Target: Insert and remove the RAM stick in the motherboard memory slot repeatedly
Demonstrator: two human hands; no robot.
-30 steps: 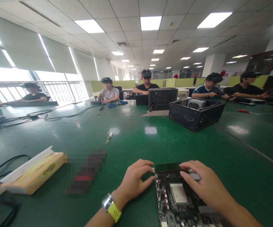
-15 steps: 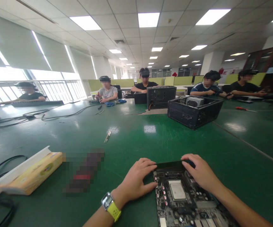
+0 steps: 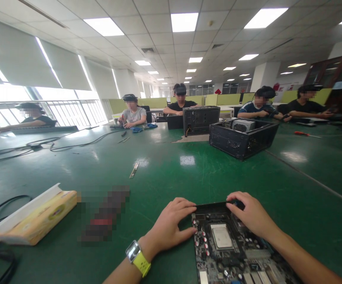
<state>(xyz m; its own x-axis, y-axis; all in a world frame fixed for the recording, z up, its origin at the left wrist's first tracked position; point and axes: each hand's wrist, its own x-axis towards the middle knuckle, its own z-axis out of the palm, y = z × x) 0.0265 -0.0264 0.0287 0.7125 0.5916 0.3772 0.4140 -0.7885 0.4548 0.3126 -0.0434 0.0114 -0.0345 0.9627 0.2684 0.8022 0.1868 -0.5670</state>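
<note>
Between left hand (image 3: 171, 223) and right hand (image 3: 252, 213) lies the motherboard (image 3: 230, 256). Left thumb and fingers: apart, at its left edge. Right-hand closure at the far edge: cannot be determined. Yellow packet (image 3: 45, 219), further left: print illegible.

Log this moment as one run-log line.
left hand: spread, at far-left corner of motherboard | right hand: at its far edge | motherboard: lying on green table | open computer case: farther back

The left wrist (image 3: 149, 248) wears a silver watch (image 3: 133, 251); its perforated strap (image 3: 141, 263) is lime yellow.
</note>
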